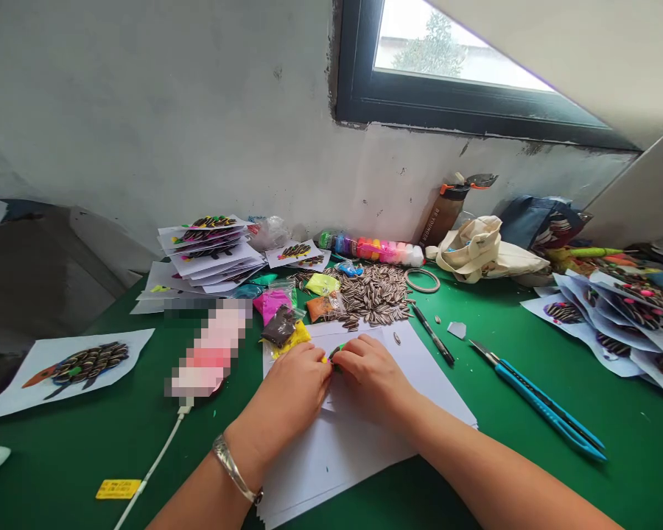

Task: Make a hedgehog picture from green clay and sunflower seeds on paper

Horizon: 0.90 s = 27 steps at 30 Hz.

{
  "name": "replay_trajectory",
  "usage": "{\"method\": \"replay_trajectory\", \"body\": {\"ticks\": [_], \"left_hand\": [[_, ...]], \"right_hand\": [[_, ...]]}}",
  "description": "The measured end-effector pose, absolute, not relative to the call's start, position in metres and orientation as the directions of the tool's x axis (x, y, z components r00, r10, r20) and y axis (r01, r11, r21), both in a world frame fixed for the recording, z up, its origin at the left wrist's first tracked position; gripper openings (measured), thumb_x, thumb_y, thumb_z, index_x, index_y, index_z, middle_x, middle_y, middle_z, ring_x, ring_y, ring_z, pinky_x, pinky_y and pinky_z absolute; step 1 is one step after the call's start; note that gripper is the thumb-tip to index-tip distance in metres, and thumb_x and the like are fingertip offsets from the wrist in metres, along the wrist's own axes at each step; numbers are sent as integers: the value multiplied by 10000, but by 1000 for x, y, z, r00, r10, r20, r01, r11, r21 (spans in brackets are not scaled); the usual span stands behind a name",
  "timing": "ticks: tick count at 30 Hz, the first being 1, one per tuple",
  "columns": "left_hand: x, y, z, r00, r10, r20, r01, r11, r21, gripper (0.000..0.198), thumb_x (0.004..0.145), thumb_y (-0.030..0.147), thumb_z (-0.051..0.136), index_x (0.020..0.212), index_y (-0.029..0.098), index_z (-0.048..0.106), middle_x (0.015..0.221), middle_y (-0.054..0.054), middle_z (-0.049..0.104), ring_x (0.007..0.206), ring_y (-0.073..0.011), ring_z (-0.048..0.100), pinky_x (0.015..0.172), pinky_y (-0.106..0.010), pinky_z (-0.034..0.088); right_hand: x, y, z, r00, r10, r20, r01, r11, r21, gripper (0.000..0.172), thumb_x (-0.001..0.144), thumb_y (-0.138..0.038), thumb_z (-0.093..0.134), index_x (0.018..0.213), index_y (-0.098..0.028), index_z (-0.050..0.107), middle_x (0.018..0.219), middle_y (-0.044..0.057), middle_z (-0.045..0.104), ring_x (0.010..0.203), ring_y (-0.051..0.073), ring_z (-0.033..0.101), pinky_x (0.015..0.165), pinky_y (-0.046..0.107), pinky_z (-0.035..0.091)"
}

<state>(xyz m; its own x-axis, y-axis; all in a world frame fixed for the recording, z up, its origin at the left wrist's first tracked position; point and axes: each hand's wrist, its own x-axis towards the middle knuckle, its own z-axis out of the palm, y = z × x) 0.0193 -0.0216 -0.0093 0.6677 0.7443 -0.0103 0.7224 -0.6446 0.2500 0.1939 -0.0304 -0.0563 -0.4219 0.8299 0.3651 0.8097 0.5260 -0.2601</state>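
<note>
Two hands over one paper stack

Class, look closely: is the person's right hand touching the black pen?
Apart. The head view shows white paper visible between the right hand and the black pen, which lies off to the hand's right.

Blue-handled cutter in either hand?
No: the blue-handled cutter lies on the green table, right of the white paper, while the left hand and right hand meet over that paper.
</note>
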Motion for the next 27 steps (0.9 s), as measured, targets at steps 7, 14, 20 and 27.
{"method": "replay_trajectory", "body": {"ticks": [7, 14, 20, 27], "left_hand": [[21, -20, -9, 666, 745, -23, 726, -641, 250, 282, 949, 206, 433, 830, 157, 684, 897, -82, 647, 917, -218, 558, 832, -352, 469], [19, -21, -11, 671, 741, -16, 723, -650, 233, 317, 964, 228, 407, 806, 172, 676, 862, -69, 631, 896, -218, 550, 810, -355, 456], [20, -20, -13, 663, 748, -16, 729, -641, 237, 287, 955, 218, 424, 809, 167, 666, 889, -77, 622, 913, -216, 550, 831, -354, 454], [20, -21, -12, 660, 751, -21, 733, -637, 240, 285, 952, 212, 422, 814, 164, 666, 892, -80, 626, 913, -221, 550, 838, -364, 455]], "right_hand": [[194, -28, -55, -391, 845, 364, 801, 507, -317, 145, 860, -103, 608, 797, -199, 695, 807, 23, 642, 748, 146, 506, 713, 262, 369], [205, -31, -50, -310, 865, 395, 853, 436, -286, 171, 817, -95, 622, 686, -191, 673, 710, 19, 623, 697, 146, 493, 664, 257, 344], [201, -32, -49, -357, 849, 390, 859, 463, -220, 230, 832, -112, 599, 614, -181, 616, 652, 14, 592, 639, 131, 457, 647, 259, 317], [200, -32, -52, -381, 844, 378, 856, 476, -202, 235, 846, -129, 593, 618, -182, 615, 660, 20, 598, 644, 135, 462, 649, 263, 322]]}}
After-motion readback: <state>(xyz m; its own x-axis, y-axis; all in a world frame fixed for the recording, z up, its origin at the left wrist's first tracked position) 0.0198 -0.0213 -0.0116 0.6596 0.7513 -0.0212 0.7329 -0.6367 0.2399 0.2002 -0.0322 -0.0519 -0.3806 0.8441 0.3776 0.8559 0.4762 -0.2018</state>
